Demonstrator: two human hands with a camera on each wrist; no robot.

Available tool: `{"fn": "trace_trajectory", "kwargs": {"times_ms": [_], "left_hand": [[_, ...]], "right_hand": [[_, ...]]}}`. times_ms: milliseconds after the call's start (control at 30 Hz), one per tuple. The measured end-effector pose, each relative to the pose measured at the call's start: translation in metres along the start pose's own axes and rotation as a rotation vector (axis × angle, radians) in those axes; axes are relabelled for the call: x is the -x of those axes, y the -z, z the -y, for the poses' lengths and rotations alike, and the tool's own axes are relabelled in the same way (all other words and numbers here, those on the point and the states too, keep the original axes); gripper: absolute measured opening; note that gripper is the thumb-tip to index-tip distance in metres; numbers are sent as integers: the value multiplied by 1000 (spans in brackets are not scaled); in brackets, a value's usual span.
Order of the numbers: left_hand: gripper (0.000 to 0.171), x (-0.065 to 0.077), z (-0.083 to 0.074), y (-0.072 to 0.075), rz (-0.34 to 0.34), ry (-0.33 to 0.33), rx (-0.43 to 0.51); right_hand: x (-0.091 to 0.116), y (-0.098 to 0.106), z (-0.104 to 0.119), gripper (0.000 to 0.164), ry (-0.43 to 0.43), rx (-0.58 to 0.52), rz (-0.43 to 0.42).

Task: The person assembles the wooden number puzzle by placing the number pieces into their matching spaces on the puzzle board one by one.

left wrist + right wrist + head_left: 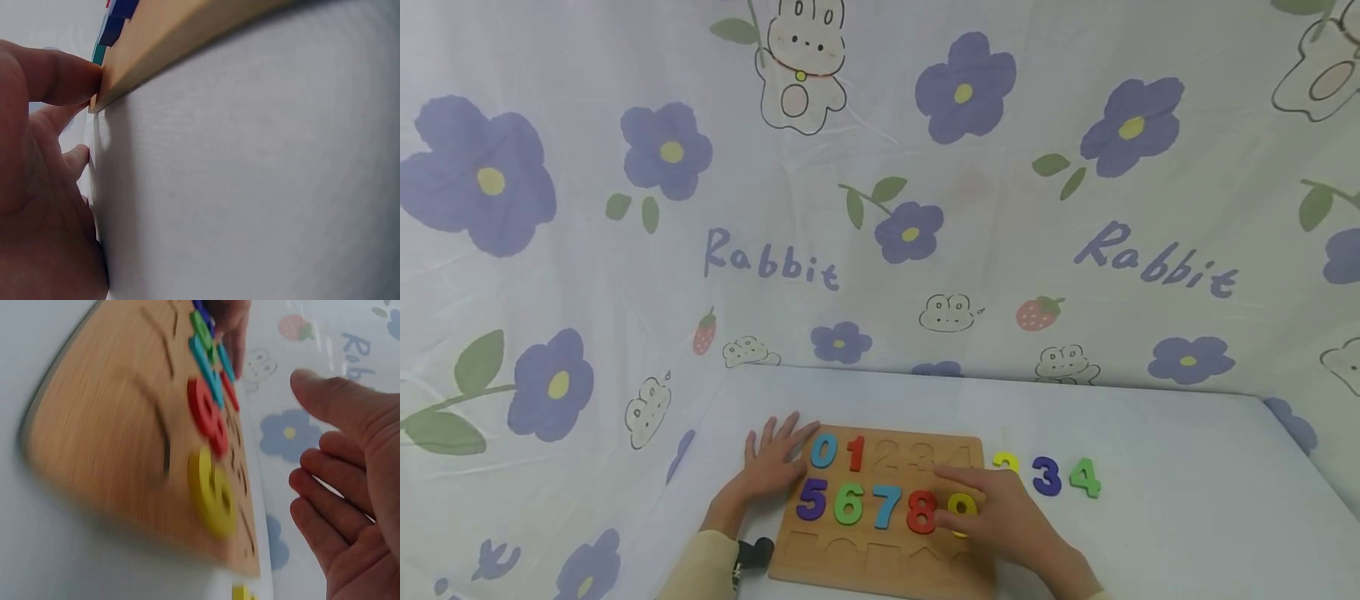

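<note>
A wooden number puzzle board lies on the white table. Blue 0 and red 1 sit in its top row, beside bare recesses for 2, 3 and 4. Below are the 5, 6, blue 7, red 8 and yellow 9, partly hidden in the head view. My left hand rests at the board's left edge with fingers spread, the thumb touching its side. Holding nothing, my right hand hovers over the board's right side, fingers apart.
Right of the board lie a loose yellow 2, partly hidden by the right hand, a purple 3 and a green 4. The board's bottom row has bare shape recesses. A rabbit-and-flower curtain stands behind the table.
</note>
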State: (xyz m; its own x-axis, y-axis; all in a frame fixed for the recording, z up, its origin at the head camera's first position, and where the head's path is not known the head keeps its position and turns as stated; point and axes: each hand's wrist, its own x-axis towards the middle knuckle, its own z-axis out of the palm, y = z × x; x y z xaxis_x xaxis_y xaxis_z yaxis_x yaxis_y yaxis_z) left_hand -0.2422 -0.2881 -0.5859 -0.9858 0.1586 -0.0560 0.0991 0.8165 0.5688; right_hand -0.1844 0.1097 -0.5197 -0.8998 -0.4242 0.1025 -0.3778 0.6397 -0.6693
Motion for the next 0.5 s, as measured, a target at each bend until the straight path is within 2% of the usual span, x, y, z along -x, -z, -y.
{"fn": "trace_trajectory", "kwargs": {"times_ms": [133,267,500], "left_hand": [[72,4,-3,2,-17,-14,15],[72,6,-4,1,-31,-27,29],[73,4,-3,2,-18,-28,42]], "right_hand": [[14,19,-19,58,1,37,-3],[28,40,-40,58,-41,87,6],[47,85,-73,60,-69,185,-17]]}}
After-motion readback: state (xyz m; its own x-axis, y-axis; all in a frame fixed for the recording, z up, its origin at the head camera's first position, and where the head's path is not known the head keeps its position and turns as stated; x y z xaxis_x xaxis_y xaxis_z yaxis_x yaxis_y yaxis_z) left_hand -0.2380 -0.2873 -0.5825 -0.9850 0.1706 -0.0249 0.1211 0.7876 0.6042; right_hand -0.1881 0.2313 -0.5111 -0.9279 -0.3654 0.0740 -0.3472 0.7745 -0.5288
